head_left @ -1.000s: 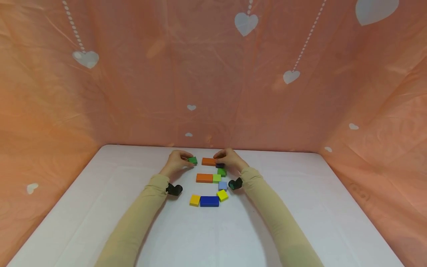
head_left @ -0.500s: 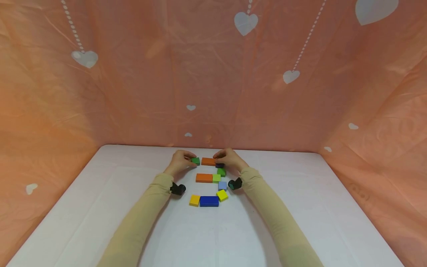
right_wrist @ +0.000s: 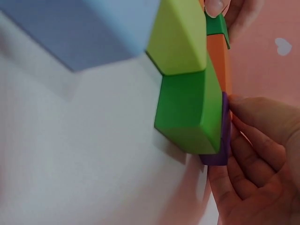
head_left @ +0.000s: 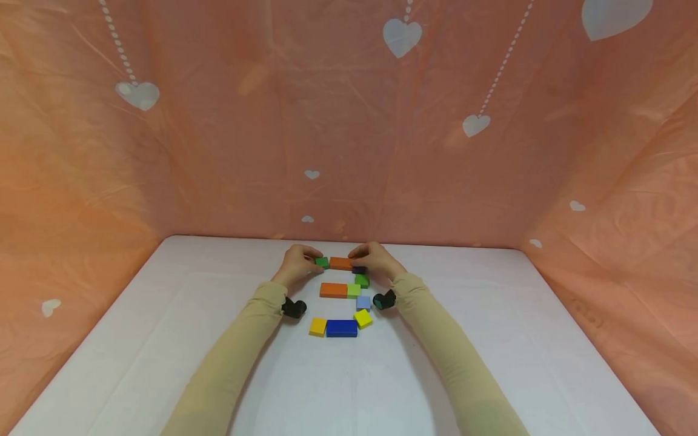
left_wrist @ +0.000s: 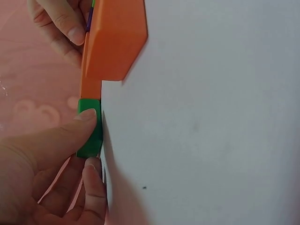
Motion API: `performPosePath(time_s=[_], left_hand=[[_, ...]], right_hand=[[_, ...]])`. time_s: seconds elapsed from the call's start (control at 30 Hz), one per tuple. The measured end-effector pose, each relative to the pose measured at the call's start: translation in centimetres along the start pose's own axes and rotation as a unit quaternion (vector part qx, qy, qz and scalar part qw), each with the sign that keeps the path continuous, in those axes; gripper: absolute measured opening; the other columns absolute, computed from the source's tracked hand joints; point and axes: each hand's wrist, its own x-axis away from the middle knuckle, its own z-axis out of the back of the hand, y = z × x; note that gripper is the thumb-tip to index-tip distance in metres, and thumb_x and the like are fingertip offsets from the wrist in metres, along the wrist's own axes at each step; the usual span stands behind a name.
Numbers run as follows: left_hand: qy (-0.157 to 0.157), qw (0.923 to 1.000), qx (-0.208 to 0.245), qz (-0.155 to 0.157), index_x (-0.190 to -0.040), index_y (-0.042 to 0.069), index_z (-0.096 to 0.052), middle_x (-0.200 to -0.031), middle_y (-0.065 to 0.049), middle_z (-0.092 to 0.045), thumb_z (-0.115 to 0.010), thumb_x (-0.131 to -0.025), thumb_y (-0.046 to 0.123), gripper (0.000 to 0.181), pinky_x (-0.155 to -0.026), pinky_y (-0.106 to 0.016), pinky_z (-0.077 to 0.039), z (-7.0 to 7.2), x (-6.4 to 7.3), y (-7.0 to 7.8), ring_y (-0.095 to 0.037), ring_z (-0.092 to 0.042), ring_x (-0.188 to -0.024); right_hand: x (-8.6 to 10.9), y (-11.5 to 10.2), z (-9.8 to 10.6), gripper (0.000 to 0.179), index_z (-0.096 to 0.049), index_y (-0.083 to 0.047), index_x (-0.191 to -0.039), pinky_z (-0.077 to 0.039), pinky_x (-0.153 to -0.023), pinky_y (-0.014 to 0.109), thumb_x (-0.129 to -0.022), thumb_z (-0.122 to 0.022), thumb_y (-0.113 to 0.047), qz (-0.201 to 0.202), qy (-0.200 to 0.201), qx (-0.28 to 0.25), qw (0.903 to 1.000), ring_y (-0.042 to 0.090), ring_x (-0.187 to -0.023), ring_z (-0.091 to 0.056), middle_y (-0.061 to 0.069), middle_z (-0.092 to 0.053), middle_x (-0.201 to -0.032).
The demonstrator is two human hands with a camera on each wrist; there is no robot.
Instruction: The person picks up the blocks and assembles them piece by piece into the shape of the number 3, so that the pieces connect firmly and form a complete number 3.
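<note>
At the back of the table, my left hand (head_left: 296, 264) pinches a green block (head_left: 322, 263) between thumb and fingers. In the left wrist view that green block (left_wrist: 89, 136) meets the end of a long orange block (left_wrist: 90, 86). My right hand (head_left: 377, 260) holds a purple block (head_left: 358, 270) at the other end of the orange block (head_left: 340, 263). The right wrist view shows the thumb at the seam of the purple block (right_wrist: 216, 160) and orange block, fingers behind. Just nearer stands another green block (head_left: 362, 281).
Closer in lie a second orange block (head_left: 333, 290), a light green block (head_left: 354, 291), a light blue block (head_left: 363, 303), a tilted yellow block (head_left: 363, 319), a dark blue block (head_left: 342, 329) and an amber block (head_left: 318, 327). Orange cloth (head_left: 349, 151) hangs behind the white table (head_left: 463, 290).
My left hand has slid the green block rightward, closing its gap to the back orange block. The right hand has stayed in place.
</note>
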Motion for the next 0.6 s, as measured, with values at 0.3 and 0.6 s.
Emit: performPosePath(time_s=[0.3,0.6], left_hand=[[-0.001,1.0,-0.006,-0.005,-0.108,-0.001,-0.07,-0.104,-0.014,-0.065,-0.078,-0.076,-0.001,0.033,-0.085,-0.036,-0.051,-0.04,-0.12,-0.08,-0.026,-0.058,-0.093],[0.002,0.9998,-0.012,-0.016,-0.107,-0.002,-0.07,-0.1,-0.014,-0.065,-0.079,-0.075,-0.001,0.034,-0.085,-0.036,-0.051,-0.2,-0.21,-0.23,-0.025,-0.057,-0.09]], right_hand=[[-0.03,0.12,0.05,0.022,-0.069,-0.004,-0.112,-0.048,-0.094,0.035,-0.091,-0.065,-0.011,0.005,0.0,-0.007,1.0,0.02,-0.097,-0.06,0.008,-0.066,-0.109],[-0.15,0.29,0.0,0.021,-0.069,-0.004,-0.112,-0.049,-0.093,0.034,-0.092,-0.064,-0.01,0.008,0.0,-0.008,0.9999,0.02,-0.096,-0.06,0.008,-0.067,-0.108]])
